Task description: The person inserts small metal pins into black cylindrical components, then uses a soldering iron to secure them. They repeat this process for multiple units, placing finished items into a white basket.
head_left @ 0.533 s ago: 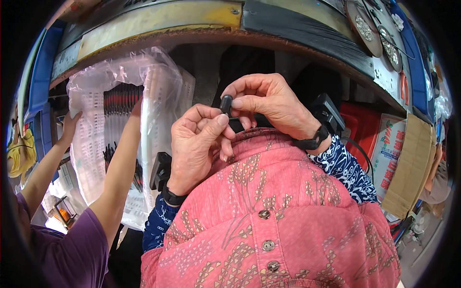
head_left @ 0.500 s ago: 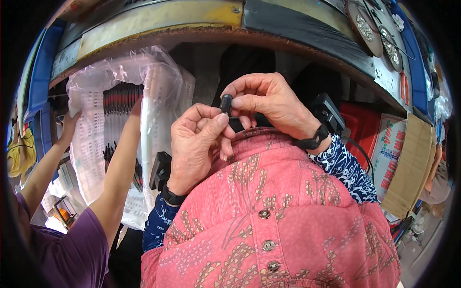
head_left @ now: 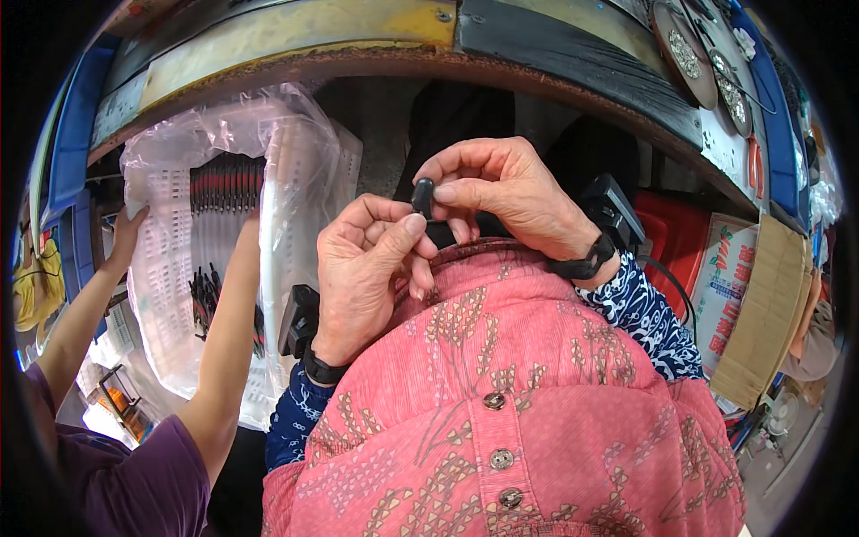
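Note:
A small black rounded piece, like a short cap or plug (head_left: 422, 197), is pinched between my two hands in front of my chest. My right hand (head_left: 501, 192) grips its upper end between thumb and forefinger. My left hand (head_left: 371, 259) holds the lower end with thumb and forefinger, its other fingers curled. Part of the piece is hidden behind the fingertips, so its exact kind cannot be made out.
At left, a co-worker's arms (head_left: 228, 331) reach to a plastic-lined white crate (head_left: 161, 295) holding rows of black and red parts (head_left: 228, 188). The workbench edge (head_left: 304, 54) runs across the far side. A cardboard box (head_left: 761, 313) stands at right, near dishes of small metal parts (head_left: 684, 54).
The black piece has tilted slightly between my fingers; my hands have barely moved. The co-worker's arm over the crate has shifted a little nearer, showing more of the parts.

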`<state>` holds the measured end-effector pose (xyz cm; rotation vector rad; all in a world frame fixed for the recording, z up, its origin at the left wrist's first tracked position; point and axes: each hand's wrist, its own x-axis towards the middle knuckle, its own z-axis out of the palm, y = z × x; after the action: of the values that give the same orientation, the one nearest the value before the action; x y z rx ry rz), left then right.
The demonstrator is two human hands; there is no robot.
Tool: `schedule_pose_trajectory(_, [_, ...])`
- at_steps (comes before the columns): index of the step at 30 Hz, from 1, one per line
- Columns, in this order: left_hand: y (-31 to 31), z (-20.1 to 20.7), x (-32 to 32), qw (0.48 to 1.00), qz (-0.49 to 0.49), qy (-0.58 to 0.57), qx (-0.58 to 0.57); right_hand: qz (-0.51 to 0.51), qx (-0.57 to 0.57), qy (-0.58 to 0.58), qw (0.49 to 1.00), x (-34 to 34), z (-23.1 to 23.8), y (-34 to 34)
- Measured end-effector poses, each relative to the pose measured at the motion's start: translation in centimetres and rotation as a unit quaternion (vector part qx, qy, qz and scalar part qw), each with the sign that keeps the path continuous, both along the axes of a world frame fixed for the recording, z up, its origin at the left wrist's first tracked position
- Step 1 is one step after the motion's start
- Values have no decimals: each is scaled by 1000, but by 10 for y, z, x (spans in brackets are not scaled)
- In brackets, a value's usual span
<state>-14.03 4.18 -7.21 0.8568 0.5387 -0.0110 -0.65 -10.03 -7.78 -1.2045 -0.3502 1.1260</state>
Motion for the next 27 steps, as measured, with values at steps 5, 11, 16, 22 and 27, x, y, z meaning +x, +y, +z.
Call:
schedule_pose_trajectory(5, [-1, 0, 0, 1000, -1, 2, 17, 1, -5, 4, 1000, 0, 0, 0])
schedule_pose_trajectory(11, [0, 1, -1, 1000, -5, -2, 24, 8, -6, 0, 1000, 0, 1, 0])
schedule_pose_trajectory(16, [2, -2, -3, 999, -7, -2, -35, 3, -6, -6, 1000, -2, -1, 5])
schedule_pose_trajectory(22, [7, -3, -7, 996, -7, 5, -88, 15, -7, -2, 1000, -4, -5, 12])
schedule_pose_trajectory(27, [10, -4, -9, 994, -4, 12, -110, 27, -11, 9, 1000, -4, -8, 16])
